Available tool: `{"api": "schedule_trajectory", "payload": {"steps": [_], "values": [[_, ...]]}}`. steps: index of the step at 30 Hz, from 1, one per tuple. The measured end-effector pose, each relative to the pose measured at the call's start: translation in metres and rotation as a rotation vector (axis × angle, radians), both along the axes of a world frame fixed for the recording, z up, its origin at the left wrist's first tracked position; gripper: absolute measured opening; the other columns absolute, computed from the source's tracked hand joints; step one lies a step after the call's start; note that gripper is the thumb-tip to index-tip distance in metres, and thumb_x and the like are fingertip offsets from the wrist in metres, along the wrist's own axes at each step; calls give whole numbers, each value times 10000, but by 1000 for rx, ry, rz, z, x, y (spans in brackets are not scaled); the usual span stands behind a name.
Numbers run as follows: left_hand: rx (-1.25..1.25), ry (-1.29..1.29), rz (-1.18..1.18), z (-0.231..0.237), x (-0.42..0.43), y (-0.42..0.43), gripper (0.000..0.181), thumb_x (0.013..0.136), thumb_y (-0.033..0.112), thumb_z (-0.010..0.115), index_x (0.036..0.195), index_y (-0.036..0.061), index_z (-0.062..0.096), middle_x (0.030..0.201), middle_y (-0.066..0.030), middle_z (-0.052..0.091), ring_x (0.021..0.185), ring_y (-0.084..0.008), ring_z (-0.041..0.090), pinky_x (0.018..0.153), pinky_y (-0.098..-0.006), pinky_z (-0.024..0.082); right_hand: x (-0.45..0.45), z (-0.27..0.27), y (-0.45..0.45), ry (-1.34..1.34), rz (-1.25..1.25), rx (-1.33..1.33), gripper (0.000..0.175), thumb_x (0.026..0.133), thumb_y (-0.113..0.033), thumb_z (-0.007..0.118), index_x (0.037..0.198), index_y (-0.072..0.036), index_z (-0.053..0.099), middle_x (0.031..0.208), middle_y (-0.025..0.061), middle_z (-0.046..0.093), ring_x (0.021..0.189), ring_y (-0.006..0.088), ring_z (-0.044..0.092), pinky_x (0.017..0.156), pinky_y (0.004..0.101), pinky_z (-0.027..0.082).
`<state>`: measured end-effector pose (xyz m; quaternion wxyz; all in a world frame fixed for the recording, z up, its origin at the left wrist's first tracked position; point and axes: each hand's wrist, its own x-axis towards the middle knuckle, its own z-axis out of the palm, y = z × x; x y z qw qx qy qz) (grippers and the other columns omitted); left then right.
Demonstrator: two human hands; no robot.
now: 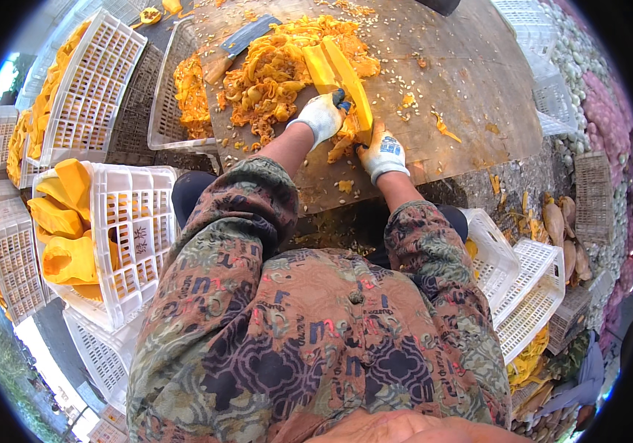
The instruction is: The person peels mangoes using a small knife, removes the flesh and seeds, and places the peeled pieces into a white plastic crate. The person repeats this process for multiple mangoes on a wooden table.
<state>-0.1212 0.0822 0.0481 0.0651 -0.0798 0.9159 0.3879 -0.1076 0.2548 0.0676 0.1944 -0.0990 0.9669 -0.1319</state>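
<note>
Before me on a wooden board (460, 99), a long piece of peeled orange squash (349, 88) lies with its split side up. My left hand (324, 117), in a white glove with dark fingertips, is closed at its near left side; whether it holds a tool is hidden. My right hand (384, 150), in a stained white glove, grips the near right end of the squash. Stringy squash pulp (266, 83) with seeds is heaped beyond and left of my left hand. A cleaver with a wide dark blade (250, 34) and wooden handle lies at the heap's far left.
A white plastic crate (133, 221) of peeled squash pieces stands at my left, more filled crates (92, 88) behind it. Another crate (164, 99) with pulp adjoins the board's left edge. Nested crates (532, 293) and whole tan squashes (553, 221) are at right.
</note>
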Motion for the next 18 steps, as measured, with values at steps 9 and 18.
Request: {"api": "schedule_trajectory", "payload": {"steps": [9,18], "values": [[68,79,-12,-7,52,-3,411,969,238,552,1316,22,521,1270,-174,601,1170,-276,581,973,-321,454,-1,-3,-1,19,14,-19,661,794,-290,706,1323,-50,392,1173,240,605,1072,380,611,906,441,498],[209,65,349,1,-7,-15,333,963,214,547,1269,85,558,1046,-145,671,885,-228,636,770,-328,509,3,0,-1,54,25,-27,673,778,-285,727,1316,-47,401,1156,244,610,1056,382,612,900,435,495]]}}
